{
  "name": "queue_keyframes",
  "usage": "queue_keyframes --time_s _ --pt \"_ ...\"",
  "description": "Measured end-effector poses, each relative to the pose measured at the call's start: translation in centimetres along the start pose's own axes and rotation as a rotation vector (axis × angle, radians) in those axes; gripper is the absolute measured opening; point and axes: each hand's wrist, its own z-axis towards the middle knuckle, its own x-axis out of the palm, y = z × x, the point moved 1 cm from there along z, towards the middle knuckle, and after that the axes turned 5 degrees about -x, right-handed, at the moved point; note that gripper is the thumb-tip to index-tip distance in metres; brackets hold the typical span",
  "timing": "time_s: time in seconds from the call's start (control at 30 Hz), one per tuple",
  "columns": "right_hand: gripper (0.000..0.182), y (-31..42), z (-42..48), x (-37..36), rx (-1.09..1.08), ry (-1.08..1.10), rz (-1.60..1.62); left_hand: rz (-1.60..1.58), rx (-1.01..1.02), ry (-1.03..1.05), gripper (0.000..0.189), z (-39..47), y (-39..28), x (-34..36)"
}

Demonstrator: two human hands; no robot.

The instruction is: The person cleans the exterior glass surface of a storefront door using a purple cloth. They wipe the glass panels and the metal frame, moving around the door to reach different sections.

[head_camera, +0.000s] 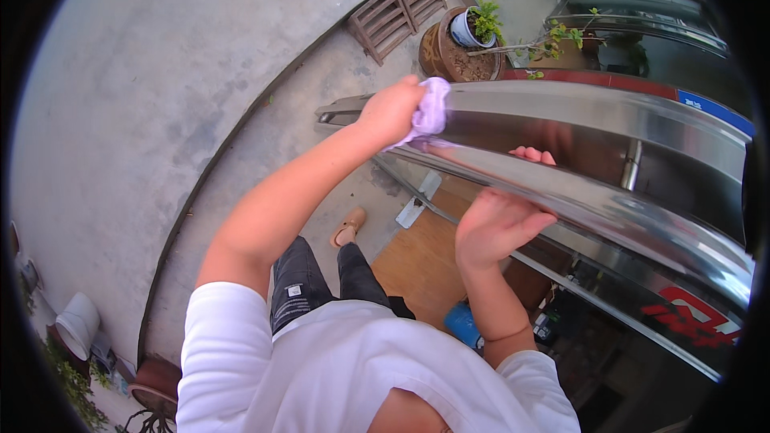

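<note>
My left hand [394,109] grips a crumpled lilac cloth [432,107]. The cloth lies against the upper-left stretch of a long polished metal bar [577,189], and its edge is blurred. Farther along the same bar is my right hand [496,225], cupped around it from below. Its fingertips show over the far side, while the thumb lies apart on the near side. A short metal post [631,164] joins the bar to a wide shiny metal frame [577,99] behind it.
Beyond the frame stand a large brown pot [442,51] with a smaller planter [472,27] and slatted wooden racks [397,9]. Glass with red lettering [692,316] is at lower right. A blue container [463,323] sits near my right forearm. Concrete ground [138,84] spreads left.
</note>
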Motion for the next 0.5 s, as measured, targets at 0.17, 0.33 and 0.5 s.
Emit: queue_keyframes --time_s 0.17,0.33,0.5 --pt "0.08 -0.7 -0.2 0.3 -0.041 -0.032 -0.002 -0.162 0.144 -0.06 0.029 0.1 -1.9 -0.5" --pt "0.082 -0.3 -0.4 -0.7 -0.029 0.031 -0.016 -0.385 0.323 -0.122 0.035 1.9 -10.5 -2.4" --pt "0.056 -1.1 0.1 -5.1 0.044 0.078 -0.287 -0.422 0.336 0.067 0.04 2.1 -8.0 -3.1"
